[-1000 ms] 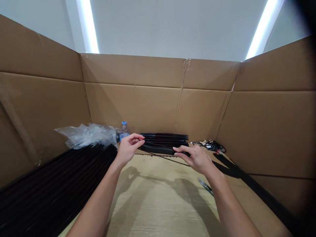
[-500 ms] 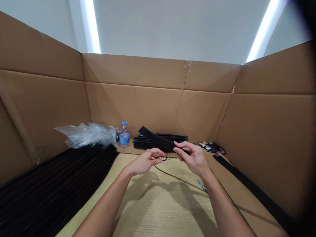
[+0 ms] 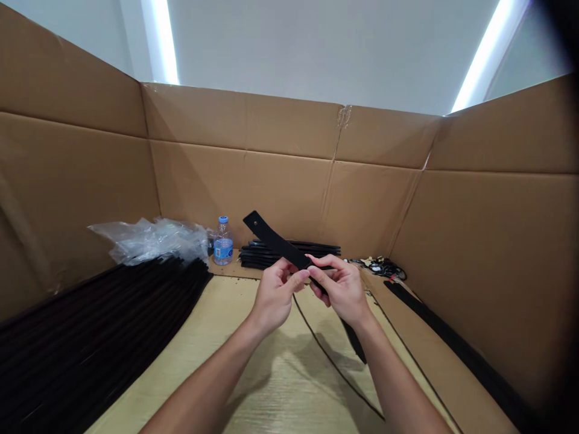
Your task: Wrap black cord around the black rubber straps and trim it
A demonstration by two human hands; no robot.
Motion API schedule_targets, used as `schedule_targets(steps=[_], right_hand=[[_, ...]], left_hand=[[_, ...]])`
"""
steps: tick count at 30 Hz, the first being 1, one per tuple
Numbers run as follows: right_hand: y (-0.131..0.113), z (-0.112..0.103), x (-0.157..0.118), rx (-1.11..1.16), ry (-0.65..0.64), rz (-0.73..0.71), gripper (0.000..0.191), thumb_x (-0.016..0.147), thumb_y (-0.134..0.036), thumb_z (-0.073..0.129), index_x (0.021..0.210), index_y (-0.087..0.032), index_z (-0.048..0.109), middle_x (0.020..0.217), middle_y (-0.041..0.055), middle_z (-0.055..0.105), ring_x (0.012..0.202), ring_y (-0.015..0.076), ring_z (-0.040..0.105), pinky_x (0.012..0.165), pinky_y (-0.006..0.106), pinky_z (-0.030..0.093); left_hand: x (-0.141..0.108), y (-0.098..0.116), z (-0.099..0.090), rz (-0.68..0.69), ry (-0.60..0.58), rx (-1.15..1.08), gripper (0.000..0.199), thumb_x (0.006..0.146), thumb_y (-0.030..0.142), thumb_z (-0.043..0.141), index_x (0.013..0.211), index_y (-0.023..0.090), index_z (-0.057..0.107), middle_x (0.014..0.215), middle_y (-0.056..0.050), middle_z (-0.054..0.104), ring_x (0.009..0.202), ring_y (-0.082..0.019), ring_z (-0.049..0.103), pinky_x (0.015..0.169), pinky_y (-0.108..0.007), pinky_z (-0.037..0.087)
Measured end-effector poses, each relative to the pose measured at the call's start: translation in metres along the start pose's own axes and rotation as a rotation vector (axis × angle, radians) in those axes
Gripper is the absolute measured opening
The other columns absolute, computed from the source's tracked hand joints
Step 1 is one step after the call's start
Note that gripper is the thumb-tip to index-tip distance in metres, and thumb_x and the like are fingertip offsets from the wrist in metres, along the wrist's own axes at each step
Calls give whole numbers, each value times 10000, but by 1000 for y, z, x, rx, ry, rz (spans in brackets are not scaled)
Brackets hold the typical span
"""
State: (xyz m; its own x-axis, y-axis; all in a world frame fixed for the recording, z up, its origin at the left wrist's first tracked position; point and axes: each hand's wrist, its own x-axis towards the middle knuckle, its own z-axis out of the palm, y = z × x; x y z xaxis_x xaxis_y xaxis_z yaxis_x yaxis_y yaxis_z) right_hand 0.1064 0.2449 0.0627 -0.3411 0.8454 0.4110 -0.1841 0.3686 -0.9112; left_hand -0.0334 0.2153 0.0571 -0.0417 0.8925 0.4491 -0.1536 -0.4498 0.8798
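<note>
A flat black strap (image 3: 275, 240) with a small hole near its upper left end slants across in front of me. My right hand (image 3: 342, 288) pinches its middle between thumb and fingers, and the lower end (image 3: 353, 340) hangs out below that hand. Close beside it, my left hand (image 3: 278, 294) is closed on the strap's near edge, thumb nearly touching the right thumb. A thin black cord (image 3: 332, 361) trails from under the hands down over the pale board; its upper end is hidden by the fingers.
Many long black strips (image 3: 99, 343) lie at left, with clear plastic bags (image 3: 154, 241) on their far end. A water bottle (image 3: 223, 242) and a stack of black strips (image 3: 312, 247) stand at the back. Tangled cords (image 3: 384, 267) and another strip (image 3: 447, 343) lie right. Cardboard walls (image 3: 239, 187) surround the board.
My left hand has moved right from the loose cord and closed on the strap next to my right hand. The strap is raised and tilted more, and its lower end now shows.
</note>
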Motion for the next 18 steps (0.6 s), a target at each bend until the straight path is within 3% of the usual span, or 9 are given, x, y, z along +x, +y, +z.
schedule_targets(steps=[6,12,18], right_hand=[[4,2,0,18,13,-24,491,719,-498,684,1026,-120,617,480,-45,515,377,6,405,340,110,276],[7,7,-3,-20,9,-52,482,763,-480,649,1104,-149,567,544,-35,545,431,13,439,385,112,310],[0,7,-4,-35,-132,-76,403,862,-520,482,848,-124,557,692,27,606,517,19,473,489,139,388]], left_hand=[[1,6,-1,6,-27,-45,332,706,362,746,931,137,653,722,-3,594,542,-67,417,488,-204,312],[3,9,-9,58,3,58,267,691,363,742,769,142,614,654,5,583,541,-85,457,512,-218,356],[5,11,-17,80,85,143,367,685,439,732,627,165,495,525,49,455,485,-73,403,481,-209,340]])
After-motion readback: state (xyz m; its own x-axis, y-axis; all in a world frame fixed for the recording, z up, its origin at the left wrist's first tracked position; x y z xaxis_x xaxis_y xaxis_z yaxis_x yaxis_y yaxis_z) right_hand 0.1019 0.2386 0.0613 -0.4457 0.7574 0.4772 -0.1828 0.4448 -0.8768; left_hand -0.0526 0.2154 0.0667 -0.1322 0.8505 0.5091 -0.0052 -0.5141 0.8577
